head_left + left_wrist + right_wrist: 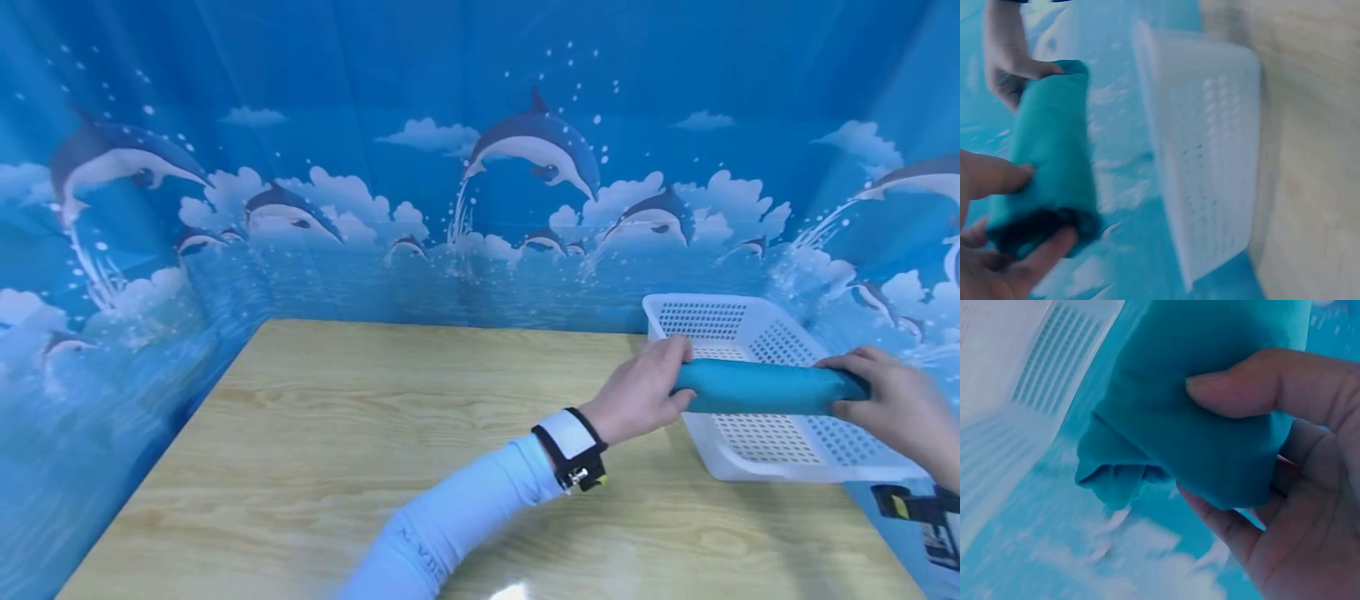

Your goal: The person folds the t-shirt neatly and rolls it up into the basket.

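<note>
A teal cloth roll (772, 387) is held level between both hands, over the white plastic basket (750, 472). My left hand (647, 392) grips its left end, with the thumb on one side and fingers on the other. At the opposite end my right hand (892, 402) pinches the roll. In the left wrist view the near end of the cloth roll (1054, 150) shows its rolled layers. The right wrist view shows folded fabric at the other end of the roll (1191, 425), with the thumb pressed on its face.
The perforated basket stands at the right side of the wooden table (375, 417). A blue dolphin-print curtain (465, 208) hangs behind the table and along its sides. Each wrist wears a black strap (573, 450) with a device.
</note>
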Tool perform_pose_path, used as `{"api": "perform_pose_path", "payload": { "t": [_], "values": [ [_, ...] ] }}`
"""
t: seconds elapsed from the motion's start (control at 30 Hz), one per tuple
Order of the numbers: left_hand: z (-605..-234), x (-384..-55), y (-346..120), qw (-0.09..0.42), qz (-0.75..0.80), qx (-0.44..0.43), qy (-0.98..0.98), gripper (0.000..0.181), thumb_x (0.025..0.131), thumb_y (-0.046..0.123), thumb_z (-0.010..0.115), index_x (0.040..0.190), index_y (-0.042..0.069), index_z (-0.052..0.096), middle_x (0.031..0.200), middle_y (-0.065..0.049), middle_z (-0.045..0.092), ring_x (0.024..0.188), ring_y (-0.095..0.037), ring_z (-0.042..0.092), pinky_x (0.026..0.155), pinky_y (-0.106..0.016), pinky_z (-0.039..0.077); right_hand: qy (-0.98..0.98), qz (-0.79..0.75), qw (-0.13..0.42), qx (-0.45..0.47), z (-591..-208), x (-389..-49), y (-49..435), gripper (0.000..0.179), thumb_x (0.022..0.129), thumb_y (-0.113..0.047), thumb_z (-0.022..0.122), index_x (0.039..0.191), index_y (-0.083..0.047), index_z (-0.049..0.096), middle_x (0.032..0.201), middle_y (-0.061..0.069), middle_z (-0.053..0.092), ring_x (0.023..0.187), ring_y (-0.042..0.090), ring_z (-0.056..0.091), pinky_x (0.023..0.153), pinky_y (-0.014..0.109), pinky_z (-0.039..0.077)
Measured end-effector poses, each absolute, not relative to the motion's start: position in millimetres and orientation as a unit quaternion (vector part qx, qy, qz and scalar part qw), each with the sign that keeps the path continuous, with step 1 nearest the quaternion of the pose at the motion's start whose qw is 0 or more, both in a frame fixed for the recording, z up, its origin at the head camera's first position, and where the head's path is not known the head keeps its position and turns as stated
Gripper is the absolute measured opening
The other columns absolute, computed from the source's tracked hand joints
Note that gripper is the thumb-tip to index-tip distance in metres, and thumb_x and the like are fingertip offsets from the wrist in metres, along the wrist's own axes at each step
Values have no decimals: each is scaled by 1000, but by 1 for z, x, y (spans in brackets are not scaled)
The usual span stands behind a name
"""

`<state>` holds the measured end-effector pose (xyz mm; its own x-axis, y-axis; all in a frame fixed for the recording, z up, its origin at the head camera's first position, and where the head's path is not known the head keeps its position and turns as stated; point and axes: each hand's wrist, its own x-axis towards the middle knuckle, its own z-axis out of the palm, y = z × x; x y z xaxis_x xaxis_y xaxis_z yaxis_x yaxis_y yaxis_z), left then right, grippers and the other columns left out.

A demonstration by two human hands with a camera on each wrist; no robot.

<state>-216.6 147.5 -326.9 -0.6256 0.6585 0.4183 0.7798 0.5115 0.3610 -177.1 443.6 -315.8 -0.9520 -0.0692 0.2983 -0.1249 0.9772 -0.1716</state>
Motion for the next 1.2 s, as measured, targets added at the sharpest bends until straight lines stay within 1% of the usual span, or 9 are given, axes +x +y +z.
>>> {"api": "perform_pose_path", "payload": {
  "t": [0.13, 0.2, 0.23, 0.3, 0.53, 0.8, 0.93, 1.07, 1.2],
  "values": [
    [-337, -214, 182, 112, -239, -442, -857, 31, 95, 27, 56, 120, 15, 42, 110, 7, 50, 98, 0, 43, 79, -10, 36, -982, 93, 162, 6, -365, -188, 523, 35, 92, -9, 57, 126, -4, 52, 111, 32, 36, 92, 51, 37, 77, 63, 36],
    [-344, -214, 195, 105, -224, -454, -856, 29, 96, 27, 54, 121, 16, 43, 114, 7, 50, 102, -1, 42, 83, -9, 36, -983, 92, 158, -17, -389, -192, 551, 36, 93, -8, 55, 128, -4, 50, 114, 32, 33, 96, 51, 34, 82, 66, 31],
    [-347, -214, 200, 103, -217, -458, -856, 27, 97, 27, 53, 120, 17, 43, 114, 8, 50, 103, -1, 42, 86, -9, 36, -985, 102, 139, -24, -393, -191, 556, 42, 87, 4, 56, 128, 5, 47, 115, 36, 31, 99, 55, 31, 79, 69, 29],
    [-354, -214, 209, 96, -206, -465, -856, 25, 97, 25, 52, 119, 18, 45, 114, 8, 50, 104, 0, 43, 87, -9, 36, -987, 102, 120, -41, -400, -188, 556, 43, 80, 14, 53, 121, 19, 42, 114, 38, 30, 100, 56, 31, 82, 71, 27],
    [-364, -212, 228, 78, -177, -478, -857, 18, 98, 21, 51, 116, 21, 51, 113, 12, 49, 109, 1, 44, 92, -6, 32, -983, 102, 138, -69, -382, -166, 514, 40, 68, 17, 49, 107, 24, 50, 103, 40, 38, 87, 57, 39, 70, 64, 38],
    [-377, -212, 235, 37, -141, -488, -861, 31, 95, 22, 51, 126, 17, 53, 120, 12, 50, 114, 2, 41, 100, -7, 26, -985, 90, 104, -105, -388, -174, 516, 35, 71, 17, 46, 104, 23, 54, 99, 40, 43, 87, 55, 43, 71, 64, 38],
    [-377, -208, 237, 25, -133, -492, -860, 34, 94, 27, 52, 126, 16, 56, 118, 12, 52, 104, 3, 44, 93, -6, 31, -985, 95, 77, -122, -394, -182, 520, 34, 73, 16, 47, 105, 22, 55, 104, 42, 45, 93, 57, 44, 75, 66, 38],
    [-379, -206, 239, 49, -96, -490, -865, 18, 95, 34, 47, 100, 25, 62, 94, 17, 52, 82, 4, 44, 78, -9, 32, -985, 111, 21, -133, -398, -191, 521, 34, 76, 13, 47, 108, 22, 54, 106, 42, 47, 90, 52, 48, 72, 62, 41],
    [-389, -210, 238, 52, -65, -474, -877, 27, 98, 39, 38, 77, 30, 53, 79, 19, 46, 76, 3, 42, 88, -20, 25, -982, 120, -61, -132, -397, -198, 517, 35, 78, 7, 48, 110, 20, 56, 107, 42, 50, 88, 48, 50, 74, 59, 42]
  ]
}}
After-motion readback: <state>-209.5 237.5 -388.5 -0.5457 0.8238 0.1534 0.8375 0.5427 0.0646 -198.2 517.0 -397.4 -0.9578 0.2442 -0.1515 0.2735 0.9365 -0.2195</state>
